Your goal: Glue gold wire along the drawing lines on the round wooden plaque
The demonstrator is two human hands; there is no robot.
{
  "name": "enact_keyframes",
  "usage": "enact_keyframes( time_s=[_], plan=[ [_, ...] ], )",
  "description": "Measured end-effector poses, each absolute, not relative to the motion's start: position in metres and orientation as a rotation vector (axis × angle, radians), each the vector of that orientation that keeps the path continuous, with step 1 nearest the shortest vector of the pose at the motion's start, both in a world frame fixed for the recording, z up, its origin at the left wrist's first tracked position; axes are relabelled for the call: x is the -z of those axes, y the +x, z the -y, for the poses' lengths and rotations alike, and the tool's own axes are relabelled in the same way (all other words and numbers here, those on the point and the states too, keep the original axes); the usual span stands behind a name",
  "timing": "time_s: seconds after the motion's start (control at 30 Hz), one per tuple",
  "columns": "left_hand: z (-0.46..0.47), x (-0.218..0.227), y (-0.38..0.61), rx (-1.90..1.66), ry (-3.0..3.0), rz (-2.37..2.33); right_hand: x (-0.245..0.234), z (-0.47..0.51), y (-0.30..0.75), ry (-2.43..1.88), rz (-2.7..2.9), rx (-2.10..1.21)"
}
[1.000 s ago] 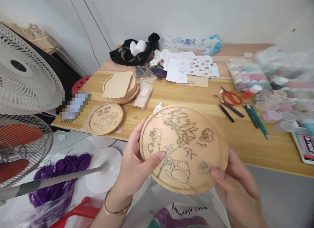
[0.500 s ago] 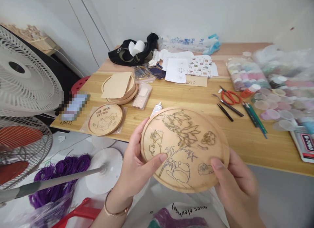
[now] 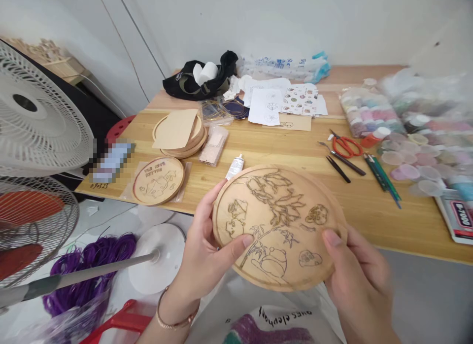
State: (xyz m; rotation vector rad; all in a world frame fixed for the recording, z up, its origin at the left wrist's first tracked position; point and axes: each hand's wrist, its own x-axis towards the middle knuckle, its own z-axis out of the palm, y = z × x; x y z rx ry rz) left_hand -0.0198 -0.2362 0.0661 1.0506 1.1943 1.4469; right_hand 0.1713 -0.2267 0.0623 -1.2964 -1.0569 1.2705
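Note:
A round wooden plate [image 3: 284, 235] with a raised rim is held up in front of the table, its face tilted toward me. Outlined on it are bamboo leaves, a branch and several panda-like figures, some in gold line and some in dark line. My left hand [image 3: 207, 245] grips its left edge, thumb resting on the face near the branch. On the right edge my right hand [image 3: 358, 275] holds on, its thumb pressing the rim and its fingers behind. Just beyond the plate lies a white glue tube [image 3: 235, 166], partly hidden by it.
On the wooden table [image 3: 258, 142] lie another drawn plate [image 3: 158, 180], stacked round plates [image 3: 185, 142], papers [image 3: 266, 106], red-handled scissors [image 3: 346, 146], black tweezers [image 3: 338, 169], green pencils [image 3: 382, 179] and bagged jars [image 3: 371, 112]. A fan [image 3: 40, 107] stands left, above purple cord [image 3: 92, 265].
The plate has turned and shifted slightly in my hands. My right thumb has moved a little up along the rim. The table items stay in place.

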Motion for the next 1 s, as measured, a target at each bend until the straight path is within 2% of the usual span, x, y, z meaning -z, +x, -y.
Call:
enact_keyframes(
  time_s=[0.27, 0.6, 0.87, 1.0],
  plan=[
    [0.235, -0.063, -0.017, -1.403, 0.949, -1.130, -0.073, 0.224, 0.166, -1.241, 0.884, -1.437],
    [0.234, -0.060, -0.018, -1.372, 0.885, -1.136, -0.068, 0.224, 0.169, -1.225, 0.959, -1.393],
    [0.237, -0.060, -0.018, -1.396, 1.030, -1.182, -0.075, 0.219, 0.167, -1.528, 1.165, -0.940],
    [0.238, -0.062, -0.017, -1.403, 1.082, -1.239, -0.072, 0.218, 0.170, -1.603, 1.354, -0.603]
  ],
)
